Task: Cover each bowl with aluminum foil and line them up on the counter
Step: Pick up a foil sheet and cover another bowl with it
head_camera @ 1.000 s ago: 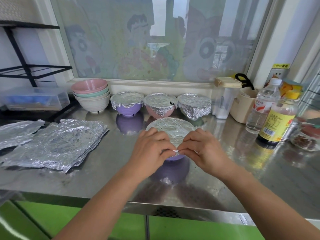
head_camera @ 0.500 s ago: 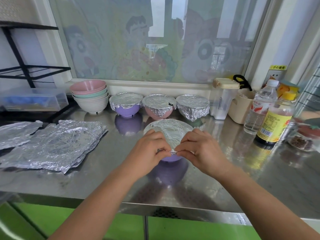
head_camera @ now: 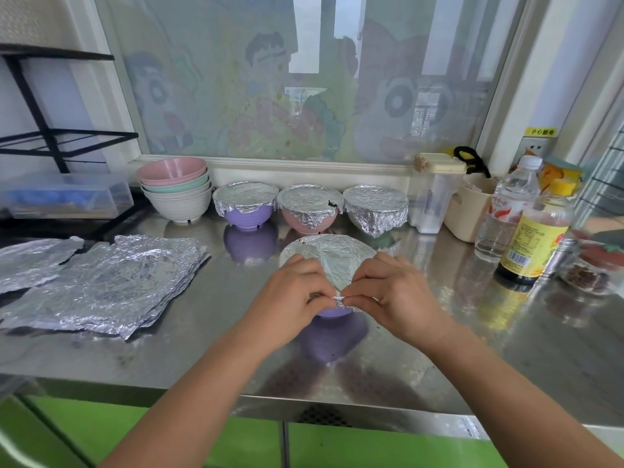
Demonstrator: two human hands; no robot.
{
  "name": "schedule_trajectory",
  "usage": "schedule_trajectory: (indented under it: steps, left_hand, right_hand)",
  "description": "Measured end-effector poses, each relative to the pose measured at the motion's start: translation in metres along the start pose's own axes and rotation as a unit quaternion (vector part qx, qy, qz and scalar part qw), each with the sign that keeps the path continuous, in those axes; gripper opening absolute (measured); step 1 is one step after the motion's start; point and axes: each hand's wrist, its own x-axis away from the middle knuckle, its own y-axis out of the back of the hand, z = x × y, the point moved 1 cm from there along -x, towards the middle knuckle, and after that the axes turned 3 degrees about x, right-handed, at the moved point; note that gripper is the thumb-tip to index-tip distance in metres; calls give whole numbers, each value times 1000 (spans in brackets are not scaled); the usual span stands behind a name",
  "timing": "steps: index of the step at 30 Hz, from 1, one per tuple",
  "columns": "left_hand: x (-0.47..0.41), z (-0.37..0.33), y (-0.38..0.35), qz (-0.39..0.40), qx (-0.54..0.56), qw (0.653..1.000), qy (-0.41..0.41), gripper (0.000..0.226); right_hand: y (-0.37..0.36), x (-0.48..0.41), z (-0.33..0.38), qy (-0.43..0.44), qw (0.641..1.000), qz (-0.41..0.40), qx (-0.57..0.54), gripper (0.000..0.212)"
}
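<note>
At the near rim of the purple bowl (head_camera: 332, 311), left hand (head_camera: 293, 300) and right hand (head_camera: 391, 295) pinch its foil cover (head_camera: 332, 256). Bare steel counter (head_camera: 489, 349) lies open to the right; foil sheets (head_camera: 101, 285) lie well left.

Bright daylight through the window (head_camera: 304, 79) glares off the counter (head_camera: 506, 332), and the wide lens bends and blurs the edges.

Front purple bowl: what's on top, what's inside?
A crumpled foil sheet covers the purple bowl; the left hand and right hand pinch its near edge. Contents hidden under the foil.
</note>
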Motion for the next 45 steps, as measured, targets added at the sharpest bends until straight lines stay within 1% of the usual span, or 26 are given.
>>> schedule_trajectory:
  steps: [4, 7, 10, 12, 15, 19, 21, 24, 28, 31, 38, 42, 45]
  left_hand:
    - [2, 9, 9, 2, 30, 999, 19, 10]
    - [4, 15, 14, 6, 51, 998, 24, 11]
    - [5, 12, 15, 2, 45, 999, 22, 19]
    - [4, 5, 10, 4, 16, 1000, 9, 26]
    - [0, -3, -1, 3, -33, 999, -19, 16]
    - [-1, 4, 2, 4, -25, 999, -20, 9]
    - [0, 7, 6, 4, -17, 1000, -15, 9]
    - [2, 9, 6, -5, -13, 1000, -8, 11]
    - [1, 3, -5, -14, -43, 999, -11, 21]
    - [-2, -2, -11, -10, -59, 998, -20, 15]
    - [0, 9, 4, 0, -19, 1000, 3, 18]
    - [0, 0, -3, -14, -25, 1000, 0, 21]
    - [-2, -6, -11, -30, -43, 999, -2, 18]
  right_hand:
    - [4, 9, -10, -9, 999, -11, -29, 21]
    - [5, 9, -8, 2, 1000, -10, -11, 20]
    - [5, 4, -3, 10, 1000, -14, 16, 21]
    - [5, 2, 2, 14, 999, -17, 31, 21]
    - [3, 1, 8, 21, 999, -13, 37, 20]
    - [6, 7, -2, 1, 999, -19, 29, 20]
    - [9, 9, -7, -11, 999, -21, 29, 19]
    - [8, 8, -8, -5, 999, -25, 34, 19]
    - [8, 4, -5, 5, 999, -16, 45, 15]
    - [7, 4, -2, 15, 999, -11, 45, 17]
    - [10, 8, -19, -6, 1000, -4, 23, 18]
    - [10, 1, -12, 7, 999, -8, 30, 17]
    - [10, -2, -5, 17, 999, 2, 43, 18]
